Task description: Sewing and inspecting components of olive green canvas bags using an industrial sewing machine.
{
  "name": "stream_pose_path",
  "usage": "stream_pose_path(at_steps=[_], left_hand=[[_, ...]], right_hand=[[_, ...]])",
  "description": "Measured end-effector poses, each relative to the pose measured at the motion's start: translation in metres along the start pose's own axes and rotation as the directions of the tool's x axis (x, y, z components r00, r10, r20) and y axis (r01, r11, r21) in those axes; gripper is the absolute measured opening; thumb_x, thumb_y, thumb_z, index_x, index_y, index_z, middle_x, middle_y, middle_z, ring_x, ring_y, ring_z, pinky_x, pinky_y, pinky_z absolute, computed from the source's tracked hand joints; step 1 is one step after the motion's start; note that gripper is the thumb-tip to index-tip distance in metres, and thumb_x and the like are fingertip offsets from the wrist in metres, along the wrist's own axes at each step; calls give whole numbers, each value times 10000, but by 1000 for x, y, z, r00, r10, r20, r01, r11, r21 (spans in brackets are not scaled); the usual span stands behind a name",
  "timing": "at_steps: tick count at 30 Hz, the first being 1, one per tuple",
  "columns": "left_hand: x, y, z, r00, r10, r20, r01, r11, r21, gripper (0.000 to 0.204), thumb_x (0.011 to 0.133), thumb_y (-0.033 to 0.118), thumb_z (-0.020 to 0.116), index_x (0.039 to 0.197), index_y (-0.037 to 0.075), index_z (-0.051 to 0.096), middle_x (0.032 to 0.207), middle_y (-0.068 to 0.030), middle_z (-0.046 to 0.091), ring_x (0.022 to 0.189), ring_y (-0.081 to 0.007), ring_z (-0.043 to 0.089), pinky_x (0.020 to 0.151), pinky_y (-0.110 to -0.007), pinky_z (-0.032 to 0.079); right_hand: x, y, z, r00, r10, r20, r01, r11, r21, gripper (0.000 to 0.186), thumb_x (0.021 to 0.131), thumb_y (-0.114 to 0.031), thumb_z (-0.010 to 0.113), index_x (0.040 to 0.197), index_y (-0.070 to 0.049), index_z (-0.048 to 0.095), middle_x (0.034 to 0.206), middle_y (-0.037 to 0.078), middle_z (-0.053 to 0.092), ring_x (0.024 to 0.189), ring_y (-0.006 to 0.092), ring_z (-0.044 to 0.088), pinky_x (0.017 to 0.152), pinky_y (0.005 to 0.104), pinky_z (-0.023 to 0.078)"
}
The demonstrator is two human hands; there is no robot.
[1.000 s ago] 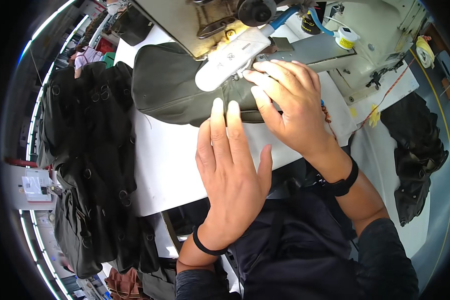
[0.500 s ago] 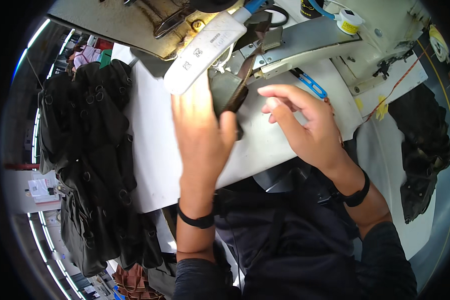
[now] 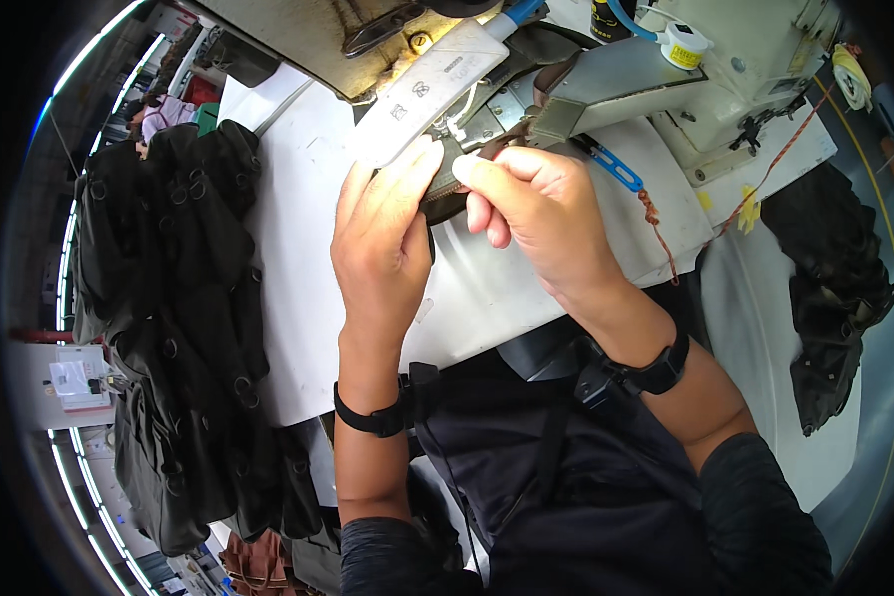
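On the sewing machine's arm bed lies a dark olive fabric piece (image 3: 449, 179) with a zipper (image 3: 441, 195) along its near edge. Fingers stretched out, my left hand (image 3: 379, 233) rests flat against the left side of the piece, its fingertips beside the white lamp bar (image 3: 422, 89). My right hand (image 3: 546, 204) is closed, thumb and forefinger pinching the zipper at its right end. A brown strip (image 3: 497, 145) runs from behind that pinch toward an olive tab (image 3: 556, 119). The lamp bar partly hides the needle area.
Blue-handled thread snips (image 3: 616, 164) on an orange cord lie right of my right hand. Dark bags with metal rings (image 3: 169, 328) hang over the table's left side. Another dark piece (image 3: 834, 288) lies at the far right. The machine body (image 3: 755, 70) stands at the upper right.
My right hand has moved left and closed on the zipper. My left hand has shifted slightly left, and the fabric piece has turned beside the lamp bar.
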State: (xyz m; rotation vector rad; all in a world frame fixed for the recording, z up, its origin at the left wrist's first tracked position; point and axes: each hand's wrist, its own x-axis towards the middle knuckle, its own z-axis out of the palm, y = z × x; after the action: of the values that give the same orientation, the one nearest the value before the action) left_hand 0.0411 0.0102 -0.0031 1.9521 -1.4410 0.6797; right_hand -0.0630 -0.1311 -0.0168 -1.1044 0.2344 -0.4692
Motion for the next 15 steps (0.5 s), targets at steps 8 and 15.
stream_pose_path(at_steps=[8,15], left_hand=[[-3,-7,14,992,15,-125,-22,998,-55,377,826,-105,719,1140,93,784,1154,-66,790,1132,-299,718,1076,-470,508],[-4,-9,13,992,10,-125,-20,997,-79,373,844,-98,720,1139,118,791,1136,-49,800,1118,-290,735,1089,-493,507]], right_hand=[[-2,9,4,996,-83,-33,84,996,18,288,1030,-189,705,770,-67,684,703,-4,651,603,45,519,582,217,396],[0,13,1,997,-66,-29,68,996,57,282,1040,-195,701,789,-66,693,713,3,654,619,54,529,605,219,408]])
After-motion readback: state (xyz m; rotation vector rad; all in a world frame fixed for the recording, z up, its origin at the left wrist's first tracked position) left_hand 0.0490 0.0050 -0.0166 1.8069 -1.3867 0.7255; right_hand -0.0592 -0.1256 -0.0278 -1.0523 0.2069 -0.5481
